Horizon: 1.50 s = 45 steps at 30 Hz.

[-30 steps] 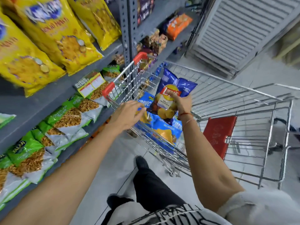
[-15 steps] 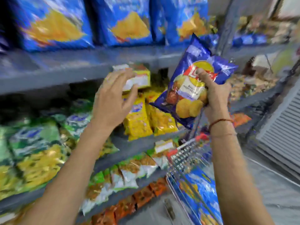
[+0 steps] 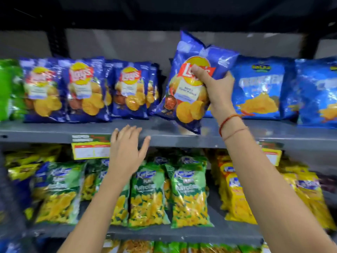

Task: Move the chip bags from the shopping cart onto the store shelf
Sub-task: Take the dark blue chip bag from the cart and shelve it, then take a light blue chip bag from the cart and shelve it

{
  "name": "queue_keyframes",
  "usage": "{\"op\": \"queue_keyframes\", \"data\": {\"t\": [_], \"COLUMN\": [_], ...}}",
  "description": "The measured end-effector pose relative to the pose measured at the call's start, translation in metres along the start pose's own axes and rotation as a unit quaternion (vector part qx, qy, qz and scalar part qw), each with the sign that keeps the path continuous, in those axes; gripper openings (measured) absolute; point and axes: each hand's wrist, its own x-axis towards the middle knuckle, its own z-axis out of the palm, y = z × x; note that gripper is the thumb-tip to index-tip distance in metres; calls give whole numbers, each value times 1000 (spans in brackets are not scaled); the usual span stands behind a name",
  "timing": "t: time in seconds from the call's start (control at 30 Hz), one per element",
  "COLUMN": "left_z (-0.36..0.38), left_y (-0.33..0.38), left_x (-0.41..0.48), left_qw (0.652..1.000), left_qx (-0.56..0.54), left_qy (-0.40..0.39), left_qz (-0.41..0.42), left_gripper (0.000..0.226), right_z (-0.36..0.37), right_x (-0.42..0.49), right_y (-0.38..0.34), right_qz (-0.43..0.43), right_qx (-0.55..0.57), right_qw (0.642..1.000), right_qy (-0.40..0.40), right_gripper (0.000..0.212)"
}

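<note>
My right hand (image 3: 216, 88) grips a dark blue chip bag (image 3: 193, 70) by its front, holding it tilted with its lower corner over the front lip of the grey upper shelf (image 3: 164, 133). The bag hangs in the gap between a row of matching blue chip bags (image 3: 80, 88) on the left and lighter blue bags (image 3: 259, 88) on the right. My left hand (image 3: 127, 148) is open, fingers spread, just in front of the shelf's front edge, holding nothing. The shopping cart is out of view.
The lower shelf (image 3: 182, 232) carries green and yellow snack bags (image 3: 149, 194) and yellow bags (image 3: 237, 194) at the right. A yellow price tag (image 3: 89, 150) hangs from the upper shelf edge. A green bag (image 3: 9, 88) stands at the far left.
The view has swung up from the cart to the upper shelf. My right hand carried the blue bag up to the gap on that shelf. My left hand rose to the shelf edge.
</note>
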Motion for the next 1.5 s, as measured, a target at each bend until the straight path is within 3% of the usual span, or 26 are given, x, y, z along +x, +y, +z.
{"op": "queue_keyframes", "data": {"t": [0.33,0.47,0.63,0.73,1.0,1.17,1.33,1.5], "left_z": [4,5,7,8,16,46,97,161], "left_y": [-15,-17,-19,-20,12,101,196,274], "left_x": [-3,-2,-2,-2,-8,-31,-80,-145], "left_qw": [999,999,998,998,990,959,915,877], "left_qx": [0,0,4,0,-68,-197,-321,-352], "left_qy": [29,28,44,53,117,143,30,-158], "left_qz": [25,26,34,38,37,145,244,286], "left_gripper": [43,43,45,45,37,27,24,26], "right_z": [125,142,141,126,4,-110,-235,-362], "right_x": [13,12,10,9,-35,-84,-140,-217], "right_y": [73,90,95,93,53,34,31,56], "right_qz": [17,47,59,55,-9,-59,-36,92], "right_qx": [-59,-102,-136,-152,-101,-140,-252,-354], "right_qw": [991,984,980,978,994,985,949,893], "right_qy": [-121,-140,-133,-128,-37,85,188,260], "right_gripper": [45,75,90,89,42,28,17,14]}}
